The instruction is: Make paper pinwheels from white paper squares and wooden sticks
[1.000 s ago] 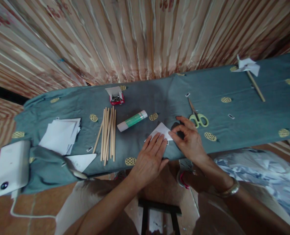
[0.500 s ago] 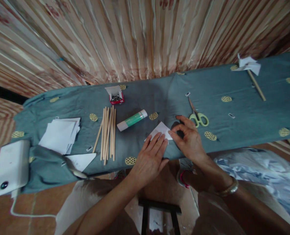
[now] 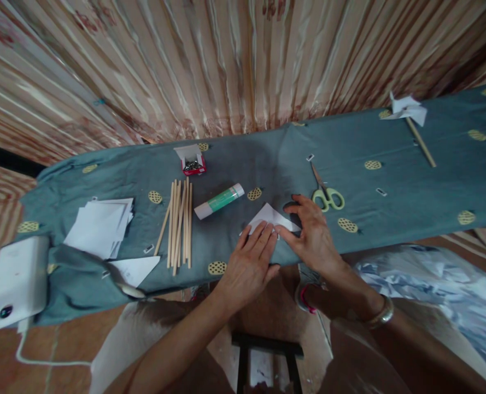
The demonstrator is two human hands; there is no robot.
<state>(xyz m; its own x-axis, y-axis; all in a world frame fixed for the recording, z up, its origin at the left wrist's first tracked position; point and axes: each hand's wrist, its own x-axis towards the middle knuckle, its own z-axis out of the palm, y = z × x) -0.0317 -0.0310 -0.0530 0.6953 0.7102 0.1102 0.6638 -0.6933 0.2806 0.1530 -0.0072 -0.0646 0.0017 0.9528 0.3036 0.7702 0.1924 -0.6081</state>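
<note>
A folded triangle of white paper lies on the green cloth near the table's front edge. My left hand rests flat over its lower left part, fingers stretched out and pressing it down. My right hand is at the paper's right side, its thumb on the lower edge and its other fingers spread apart and curved. Just beyond the right hand lie scissors with light green handles. A glue stick lies to the left of the paper.
Several wooden sticks lie left of the glue stick, below an open red box of small metal pieces. Farther left are a stack of white paper and a white device with a cable. A paper pinwheel lies far right.
My right hand has opened from a pinch at the paper's right corner, and its thumb now lies along the lower edge. The left hand stays on the paper. The view has shifted slightly.
</note>
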